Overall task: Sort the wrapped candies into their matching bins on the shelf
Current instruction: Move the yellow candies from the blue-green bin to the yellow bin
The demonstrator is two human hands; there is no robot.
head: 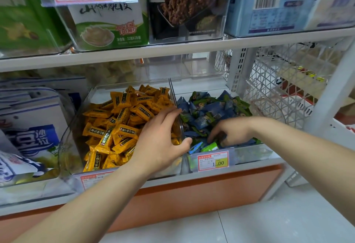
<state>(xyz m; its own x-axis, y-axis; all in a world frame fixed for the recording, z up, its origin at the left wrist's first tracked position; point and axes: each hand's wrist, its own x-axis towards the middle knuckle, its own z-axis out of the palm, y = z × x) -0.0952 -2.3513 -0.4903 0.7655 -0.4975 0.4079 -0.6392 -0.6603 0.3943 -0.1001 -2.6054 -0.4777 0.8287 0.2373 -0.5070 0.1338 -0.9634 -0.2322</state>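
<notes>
The left hand (pixel 163 141) straddles the clear wall between the two bins on the shelf. Its fingers (pixel 169 114) are stretched loosely over the yellow candies (pixel 115 125) in the left bin (pixel 65 146), with the thumb on the right bin's side, grasping nothing. The right hand (pixel 232 131) reaches into the right bin (pixel 253 154), fingers (pixel 216 133) curled down among the blue and green candies (pixel 203 112) near its front wall; I cannot tell whether they pinch one.

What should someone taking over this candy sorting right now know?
Left hand open, straddling the wall between the two bins.
Right hand fingers down among the blue and green candies in the right bin; a grip cannot be seen.
Yellow candies fill the left bin, no strays visible.
To do: right bin mixes blue and green wrappers, probably needing separation.
</notes>
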